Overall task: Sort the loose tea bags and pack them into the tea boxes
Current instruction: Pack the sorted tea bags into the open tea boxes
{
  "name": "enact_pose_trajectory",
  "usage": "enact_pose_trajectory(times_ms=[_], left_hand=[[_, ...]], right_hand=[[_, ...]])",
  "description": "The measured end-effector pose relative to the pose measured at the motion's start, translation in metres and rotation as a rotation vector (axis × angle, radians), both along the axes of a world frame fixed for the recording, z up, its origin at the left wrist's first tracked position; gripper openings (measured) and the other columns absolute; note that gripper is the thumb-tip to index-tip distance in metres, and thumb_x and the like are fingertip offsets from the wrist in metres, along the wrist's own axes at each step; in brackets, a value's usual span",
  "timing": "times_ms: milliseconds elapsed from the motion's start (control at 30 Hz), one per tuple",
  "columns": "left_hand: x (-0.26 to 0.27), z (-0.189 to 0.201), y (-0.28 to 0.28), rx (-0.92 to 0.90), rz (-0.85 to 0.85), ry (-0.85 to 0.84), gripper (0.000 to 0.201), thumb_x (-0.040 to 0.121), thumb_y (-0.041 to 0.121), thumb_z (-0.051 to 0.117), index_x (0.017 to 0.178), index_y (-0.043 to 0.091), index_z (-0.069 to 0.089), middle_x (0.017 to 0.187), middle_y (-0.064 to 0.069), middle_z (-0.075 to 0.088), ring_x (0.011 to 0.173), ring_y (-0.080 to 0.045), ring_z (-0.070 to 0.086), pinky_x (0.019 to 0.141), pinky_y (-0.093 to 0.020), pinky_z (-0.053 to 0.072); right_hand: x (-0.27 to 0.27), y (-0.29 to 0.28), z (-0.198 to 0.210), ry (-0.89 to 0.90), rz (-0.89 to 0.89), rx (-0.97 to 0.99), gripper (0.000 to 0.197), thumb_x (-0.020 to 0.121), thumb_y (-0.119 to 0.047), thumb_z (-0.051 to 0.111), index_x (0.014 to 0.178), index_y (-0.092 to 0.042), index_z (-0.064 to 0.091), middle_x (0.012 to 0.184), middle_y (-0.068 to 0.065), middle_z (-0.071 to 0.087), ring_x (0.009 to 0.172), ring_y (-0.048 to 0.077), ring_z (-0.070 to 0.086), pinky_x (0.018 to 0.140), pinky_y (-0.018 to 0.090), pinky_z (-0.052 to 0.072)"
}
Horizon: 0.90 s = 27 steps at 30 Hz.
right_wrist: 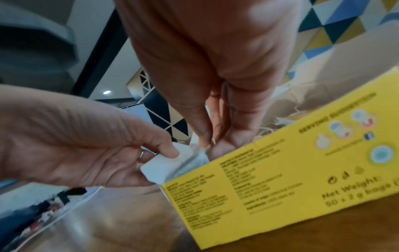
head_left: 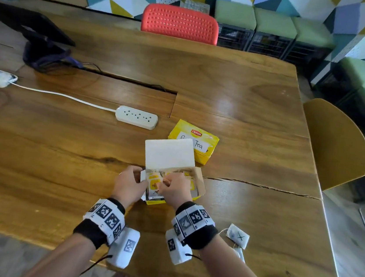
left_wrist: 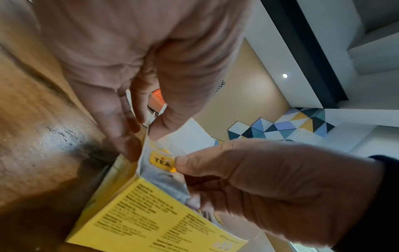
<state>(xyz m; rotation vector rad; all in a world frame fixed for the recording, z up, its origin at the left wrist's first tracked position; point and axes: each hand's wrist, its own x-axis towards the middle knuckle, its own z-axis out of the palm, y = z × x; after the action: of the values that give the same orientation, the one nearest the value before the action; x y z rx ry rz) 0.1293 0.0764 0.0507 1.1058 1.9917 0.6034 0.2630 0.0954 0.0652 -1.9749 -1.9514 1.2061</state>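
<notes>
Two hands meet over the open tea box (head_left: 172,183) on the desk (head_left: 61,146): the left hand (head_left: 128,185) pinches its end flap, and the right hand (head_left: 174,189) pinches a tea bag (left_wrist: 161,163) at the opening. Dangling strings could snag, I'd guess, dragging packed bags out.

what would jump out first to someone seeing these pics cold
Both hands meet at the open yellow tea box near the table's front edge: the left hand holds its side flap while the right hand pinches a tea bag at its mouth. A closed Lipton box lies just behind, and a loose tea bag sits by the right wrist.
</notes>
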Motion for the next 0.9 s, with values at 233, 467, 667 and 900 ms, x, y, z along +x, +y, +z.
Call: enact_pose_trajectory(times_ms=[233,467,667,900], left_hand=[[-0.002,-0.001,0.001,0.026,0.019,-0.037,0.039,0.084,0.008,0.067,0.122,0.007,0.056,0.12,-0.008,0.064,0.108,-0.02,0.058,0.088,-0.029,0.048],[-0.002,-0.002,-0.002,0.091,-0.006,-0.04,0.038,0.084,0.006,0.066,0.12,0.005,0.057,0.114,-0.008,0.065,0.094,-0.013,0.054,0.082,-0.024,0.045],[0.0,-0.003,-0.008,0.143,-0.042,-0.004,0.032,0.084,0.007,0.067,0.115,0.011,0.059,0.109,-0.002,0.064,0.096,-0.011,0.056,0.081,-0.022,0.045],[0.007,-0.001,-0.034,0.525,-0.249,0.178,0.033,0.078,0.002,0.069,0.108,0.015,0.062,0.115,0.0,0.053,0.109,-0.013,0.051,0.091,-0.019,0.037]], right_hand=[[-0.008,-0.004,0.001,-0.118,0.138,0.076,0.007,0.086,-0.01,0.065,0.088,-0.01,0.058,0.103,0.012,0.062,0.098,0.028,0.059,0.072,0.032,0.046],[-0.009,-0.005,-0.018,-0.115,0.216,0.207,0.013,0.078,-0.008,0.067,0.088,-0.014,0.062,0.1,0.008,0.063,0.095,0.028,0.062,0.077,0.035,0.053],[0.018,-0.009,-0.004,0.127,0.074,0.231,0.036,0.076,-0.006,0.076,0.11,-0.008,0.065,0.1,0.007,0.067,0.082,0.019,0.063,0.069,0.02,0.05],[0.119,-0.035,-0.005,0.13,-0.264,0.27,0.023,0.082,-0.01,0.071,0.105,-0.014,0.068,0.084,-0.005,0.068,0.071,0.005,0.061,0.064,0.005,0.048]])
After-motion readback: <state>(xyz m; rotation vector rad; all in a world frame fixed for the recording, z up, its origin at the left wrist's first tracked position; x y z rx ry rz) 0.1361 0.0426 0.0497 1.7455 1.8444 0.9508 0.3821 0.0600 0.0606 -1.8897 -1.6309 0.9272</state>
